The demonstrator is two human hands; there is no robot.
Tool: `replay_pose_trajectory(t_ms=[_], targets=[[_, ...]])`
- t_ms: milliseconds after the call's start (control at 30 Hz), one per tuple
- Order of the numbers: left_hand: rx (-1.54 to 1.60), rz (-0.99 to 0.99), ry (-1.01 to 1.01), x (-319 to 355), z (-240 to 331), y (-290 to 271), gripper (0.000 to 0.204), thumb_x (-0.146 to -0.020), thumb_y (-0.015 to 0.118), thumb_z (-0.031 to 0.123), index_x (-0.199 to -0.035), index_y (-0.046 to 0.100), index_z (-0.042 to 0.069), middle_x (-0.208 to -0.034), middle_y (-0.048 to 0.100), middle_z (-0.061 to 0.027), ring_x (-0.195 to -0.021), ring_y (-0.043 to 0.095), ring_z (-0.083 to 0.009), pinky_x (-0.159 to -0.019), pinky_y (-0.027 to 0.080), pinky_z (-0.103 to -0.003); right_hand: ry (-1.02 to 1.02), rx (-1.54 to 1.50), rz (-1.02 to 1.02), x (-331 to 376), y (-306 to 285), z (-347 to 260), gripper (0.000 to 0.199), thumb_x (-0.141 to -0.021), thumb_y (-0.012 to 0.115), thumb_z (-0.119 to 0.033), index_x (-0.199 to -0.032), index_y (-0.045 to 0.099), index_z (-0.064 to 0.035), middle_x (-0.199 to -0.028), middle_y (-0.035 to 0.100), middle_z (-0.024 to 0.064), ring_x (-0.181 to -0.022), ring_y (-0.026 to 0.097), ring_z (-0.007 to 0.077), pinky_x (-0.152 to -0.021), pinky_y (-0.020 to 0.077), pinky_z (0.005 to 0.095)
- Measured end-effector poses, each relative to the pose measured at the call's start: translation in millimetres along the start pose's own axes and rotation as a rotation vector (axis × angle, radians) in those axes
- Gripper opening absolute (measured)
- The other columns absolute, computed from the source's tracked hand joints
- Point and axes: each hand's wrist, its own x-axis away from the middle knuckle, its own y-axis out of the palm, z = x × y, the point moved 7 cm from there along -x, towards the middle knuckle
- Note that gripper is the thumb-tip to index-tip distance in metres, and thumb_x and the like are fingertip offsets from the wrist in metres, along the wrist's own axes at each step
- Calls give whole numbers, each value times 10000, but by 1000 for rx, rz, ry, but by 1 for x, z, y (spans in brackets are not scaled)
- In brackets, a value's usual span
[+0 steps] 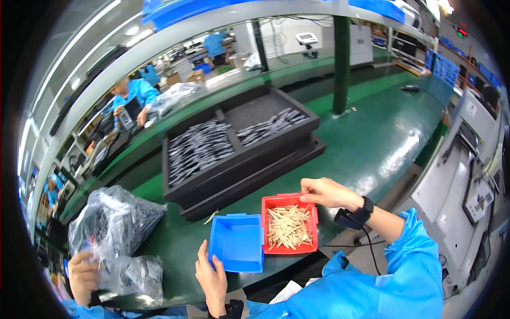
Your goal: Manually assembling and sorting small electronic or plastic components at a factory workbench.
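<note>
- Left hand [212, 276]: fingers loosely spread, fingertips touching the near-left rim of the blue bin [236, 242]. Nothing pinched.
- Right hand [324, 192]: fingers pressed together on the far rim of the red bin [314, 223]; can't tell if it pinches a piece.
- Red bin holds a pile of pale stick-like parts [287, 226]; it sits touching the blue bin's right side, on the green bench [382, 133] near its front edge.
- Black divided tray [234, 143] of grey parts sits just behind both bins.
- Another person's hand [82, 276] grips a clear plastic bag [114, 223] at lower left.
</note>
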Motion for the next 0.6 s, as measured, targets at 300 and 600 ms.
replay_pose_trajectory(t_ms=[300,600], targets=[[452,-131,17,-7,44,46,296,-916,448,24,-1201,481,-48,-1026,610,-183,-857,612,-232,-754,477,-321,280,-311,176,160,-35,24,245,-953,546,-241,-871,439,-37,-727,529,32,-698,475,105,-602,403,303],[175,-149,104,0,71,56,295,-934,431,25,-1220,472,-34,-1045,610,-192,-915,619,-262,-800,473,-347,589,-881,542,343,0,85,193,-891,602,-171,-803,454,-83,-1068,626,99,-961,523,113,-827,410,249]])
